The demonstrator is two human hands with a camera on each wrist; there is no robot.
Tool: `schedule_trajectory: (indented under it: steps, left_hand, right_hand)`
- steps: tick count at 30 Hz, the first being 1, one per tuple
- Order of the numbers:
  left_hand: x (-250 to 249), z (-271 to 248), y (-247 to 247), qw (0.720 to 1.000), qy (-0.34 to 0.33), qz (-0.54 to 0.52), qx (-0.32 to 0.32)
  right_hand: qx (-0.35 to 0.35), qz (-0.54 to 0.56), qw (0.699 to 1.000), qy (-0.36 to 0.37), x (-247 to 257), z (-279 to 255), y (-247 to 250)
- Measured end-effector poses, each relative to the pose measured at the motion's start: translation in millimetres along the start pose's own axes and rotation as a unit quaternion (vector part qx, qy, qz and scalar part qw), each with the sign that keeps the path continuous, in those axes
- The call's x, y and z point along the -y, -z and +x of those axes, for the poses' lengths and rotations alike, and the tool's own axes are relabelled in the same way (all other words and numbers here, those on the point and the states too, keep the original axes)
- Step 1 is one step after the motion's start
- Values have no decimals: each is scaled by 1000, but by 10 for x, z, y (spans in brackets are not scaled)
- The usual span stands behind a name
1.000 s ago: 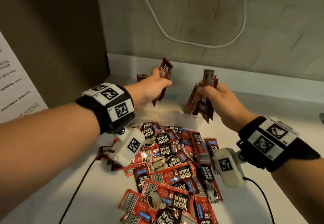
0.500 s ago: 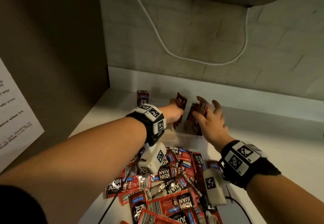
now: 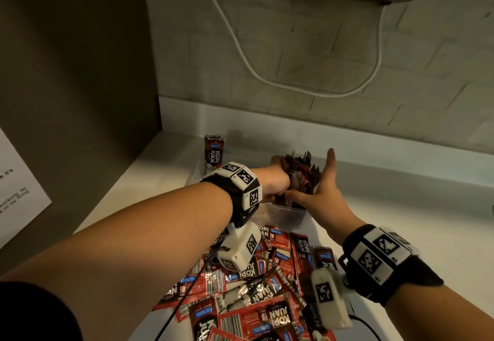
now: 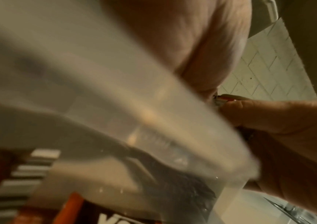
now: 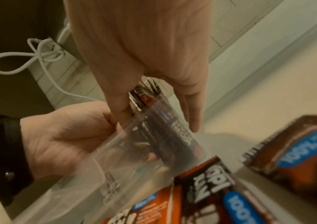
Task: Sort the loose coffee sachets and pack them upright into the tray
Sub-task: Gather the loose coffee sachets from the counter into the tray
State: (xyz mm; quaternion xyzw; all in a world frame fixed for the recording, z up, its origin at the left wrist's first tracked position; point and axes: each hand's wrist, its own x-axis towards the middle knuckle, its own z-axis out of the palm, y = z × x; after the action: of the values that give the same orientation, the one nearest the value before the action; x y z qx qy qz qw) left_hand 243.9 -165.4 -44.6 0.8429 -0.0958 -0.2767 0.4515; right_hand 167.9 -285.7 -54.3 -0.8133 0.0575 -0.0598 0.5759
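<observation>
Head view first: I see both of my hands reaching to the far side of the white worktop (image 3: 401, 220), where a clear plastic tray (image 3: 287, 213) stands near the back wall. My left hand (image 3: 272, 181) is curled at the tray's left side against a bundle of upright sachets (image 3: 302, 172). The right wrist view shows this hand's fingers going down into the tray beside the packed bundle, but I cannot tell whether they actually pinch a sachet. My right hand (image 3: 320, 193) is flat and open, fingers straight, the palm against the right side of the same bundle, the thumb lying across the near edge of the tray. So the bundle is between my two hands, standing on end inside the tray with its serrated tops above the rim.

One more sachet (image 3: 213, 151) stands upright on its own towards the back left corner of the worktop, apart from the tray. The loose pile of red and black sachets (image 3: 256, 295) lies flat and overlapping on the near part of the worktop, just in front of the tray and under my wrists.

The left wrist view is mostly blurred; it shows the tray's clear wall close up and my right thumb next to a sachet edge. A white cable (image 3: 267, 78) hangs in a loop on the tiled wall behind the worktop.
</observation>
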Motion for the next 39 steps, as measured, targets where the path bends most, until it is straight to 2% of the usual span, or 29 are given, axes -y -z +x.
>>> schedule_trajectory:
  steps: [3, 9, 12, 16, 22, 30, 34, 39]
  left_hand:
    - [-51, -38, -36, 1000, 5, -19, 1]
    - [-108, -92, -104, 997, -63, -44, 13]
    - [-90, -106, -122, 997, -79, -3, 10]
    - [-45, -84, -133, 997, -72, 5, -7]
    - [-107, -115, -97, 997, -67, 37, 25]
    - [-163, -117, -153, 998, -61, 1, 8]
    - [-157, -112, -148, 998, -46, 13, 28]
    - [-196, -164, -138, 999, -35, 20, 17]
  right_hand:
    - [7, 40, 999, -15, 69, -35, 22]
    - [21, 38, 997, -69, 75, -17, 58]
    - [40, 44, 995, -75, 52, -19, 76]
    - [59, 69, 993, -69, 63, -34, 93]
    - [78, 85, 991, -62, 77, -33, 93]
    - [79, 115, 988, -63, 96, -70, 95]
    - [74, 108, 988, -75, 112, -76, 109]
    - [64, 121, 987, -84, 117, -89, 121]
